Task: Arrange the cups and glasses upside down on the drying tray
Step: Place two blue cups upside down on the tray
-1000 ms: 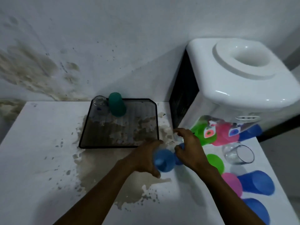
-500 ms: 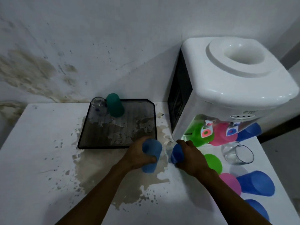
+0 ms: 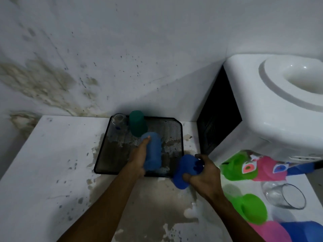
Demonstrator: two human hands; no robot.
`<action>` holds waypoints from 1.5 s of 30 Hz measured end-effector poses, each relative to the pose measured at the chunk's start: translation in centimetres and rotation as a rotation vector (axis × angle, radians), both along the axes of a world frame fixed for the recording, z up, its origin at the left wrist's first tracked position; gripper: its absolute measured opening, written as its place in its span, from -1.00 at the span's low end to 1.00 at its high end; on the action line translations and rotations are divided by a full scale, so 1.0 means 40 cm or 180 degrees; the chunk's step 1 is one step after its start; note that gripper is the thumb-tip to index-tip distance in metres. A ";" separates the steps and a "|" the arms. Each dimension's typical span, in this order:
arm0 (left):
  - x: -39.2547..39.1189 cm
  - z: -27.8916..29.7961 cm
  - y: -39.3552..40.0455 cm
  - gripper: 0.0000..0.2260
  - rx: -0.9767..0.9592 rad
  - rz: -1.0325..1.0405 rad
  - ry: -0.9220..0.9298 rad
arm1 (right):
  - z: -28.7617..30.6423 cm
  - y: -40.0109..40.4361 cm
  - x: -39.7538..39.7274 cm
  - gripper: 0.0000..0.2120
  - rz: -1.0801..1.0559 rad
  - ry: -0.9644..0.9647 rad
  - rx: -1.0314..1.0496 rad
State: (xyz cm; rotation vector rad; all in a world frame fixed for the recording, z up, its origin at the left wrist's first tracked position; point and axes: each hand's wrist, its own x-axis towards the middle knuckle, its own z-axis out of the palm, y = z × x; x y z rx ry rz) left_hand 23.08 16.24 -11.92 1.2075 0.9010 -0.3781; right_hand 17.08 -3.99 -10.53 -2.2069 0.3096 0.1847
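Note:
A black mesh drying tray (image 3: 174, 126) lies at the back of the white counter. A clear glass (image 3: 118, 122) and a dark green cup (image 3: 138, 125) stand upside down at its back left. My left hand (image 3: 139, 155) grips a light blue cup (image 3: 153, 151), bottom up, over the tray's middle. My right hand (image 3: 203, 175) holds a darker blue cup (image 3: 183, 170) tilted just off the tray's front right corner. Loose cups lie on the right: a green cup (image 3: 251, 209), a pink cup (image 3: 272, 232), a blue cup (image 3: 305, 231) and a clear glass (image 3: 283, 195) on its side.
A white water dispenser (image 3: 272, 109) stands at the right against the wall, with green (image 3: 234, 167) and pink (image 3: 267, 170) cups under its taps. The counter (image 3: 52, 163) is stained and peeling in front of the tray. The wall behind is blotched.
My left hand has carried the light blue cup from the counter front up over the tray. My right hand has lifted the darker blue cup a little. The camera view has shifted left.

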 end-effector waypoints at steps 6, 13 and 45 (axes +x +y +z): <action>0.114 0.005 0.004 -0.45 -0.0022 -0.0567 0.0080 | -0.024 0.063 0.097 -0.43 -0.0602 -0.0137 0.0934; 0.199 -0.020 -0.011 -0.42 0.3064 -0.2167 -0.0987 | -0.051 0.091 0.207 -0.68 -0.1406 0.0042 0.1549; 0.260 -0.089 0.018 -0.49 0.5675 -0.2880 -0.1984 | -0.111 0.170 0.440 -0.35 0.0518 -0.0237 -0.1130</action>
